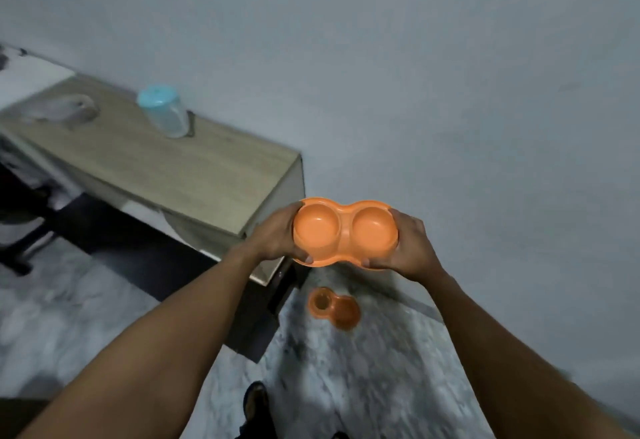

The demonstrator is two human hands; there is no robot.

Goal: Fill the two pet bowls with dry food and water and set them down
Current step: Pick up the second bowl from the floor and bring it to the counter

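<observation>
You've got the orange double bowl [345, 231] clamped by its ends, left hand [277, 236] and right hand [410, 246], fingers mostly tucked underneath; both wells look empty, and the second bowl [334, 307] on the floor [381, 369] is too blurry to read.

An empty orange double bowl [345, 231] is held level in the air; a second double bowl [334, 307] lies on the floor.

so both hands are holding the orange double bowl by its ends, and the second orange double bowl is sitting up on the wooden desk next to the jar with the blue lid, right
Not quite. The left hand and right hand do hold the orange double bowl by its ends, but the second orange double bowl sits on the floor below the hands, not on the wooden desk. Only the jar with the blue lid is up there, as the head view shows.
</observation>
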